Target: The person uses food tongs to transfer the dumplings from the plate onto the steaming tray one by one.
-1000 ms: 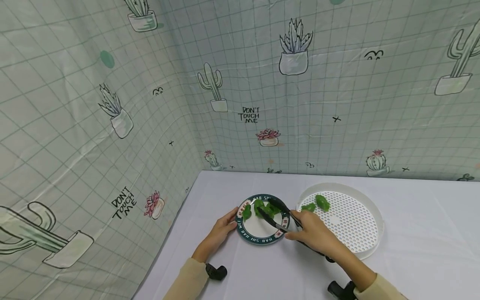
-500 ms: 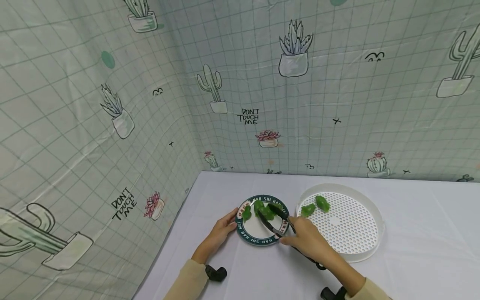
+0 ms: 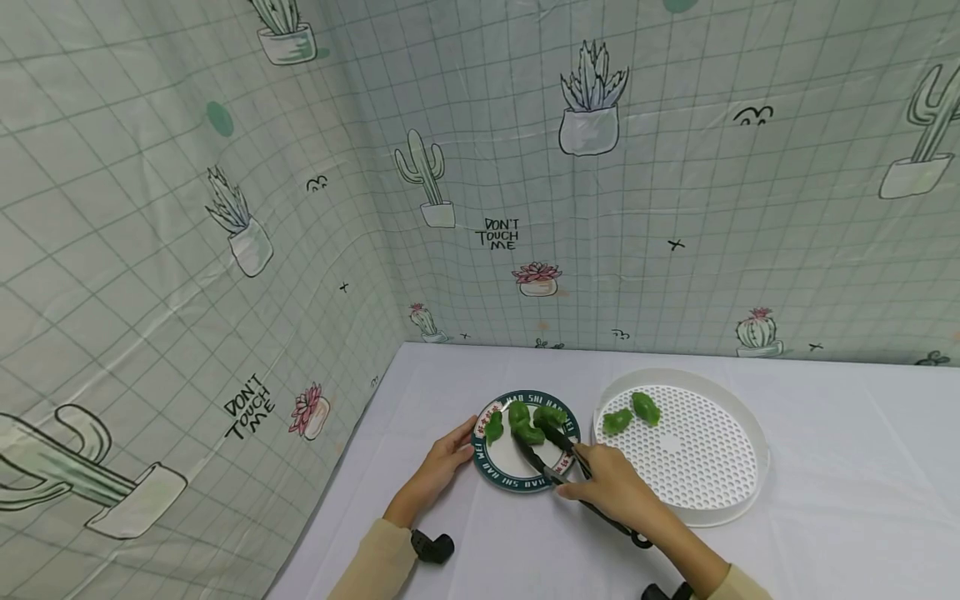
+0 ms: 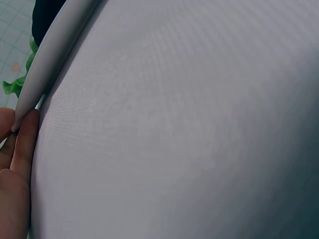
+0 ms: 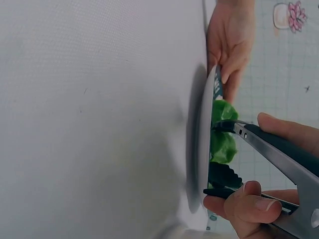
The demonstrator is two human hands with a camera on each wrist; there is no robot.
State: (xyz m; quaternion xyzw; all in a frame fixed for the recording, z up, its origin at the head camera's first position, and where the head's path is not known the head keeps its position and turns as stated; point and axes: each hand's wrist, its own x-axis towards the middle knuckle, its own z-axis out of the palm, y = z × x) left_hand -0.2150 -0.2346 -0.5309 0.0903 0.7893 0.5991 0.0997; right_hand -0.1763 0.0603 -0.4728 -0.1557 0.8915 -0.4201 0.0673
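A small round plate with a dark green lettered rim (image 3: 517,482) lies on the table. My left hand (image 3: 441,460) holds its left edge, and the left wrist view shows the thumb and fingers (image 4: 26,149) pinching the rim. Several crinkled green vegetable pieces (image 3: 519,412) are on the plate. My right hand (image 3: 617,483) grips black-and-silver kitchen tongs (image 5: 269,154). Their two arms are spread, and the dark tips reach down among the pieces at the plate's right side. Whether the tips pinch a piece I cannot tell.
To the right of the plate stands a round white tray (image 3: 697,467) with a perforated base. Two more green pieces (image 3: 645,408) lie at its back left. A white cloth covers the table (image 3: 840,483). A cactus-print curtain (image 3: 645,200) rises behind and at the left.
My right hand has shifted left and toward the person, bringing the tongs' tips lower across the plate pieces. The left hand and plate have stayed put.
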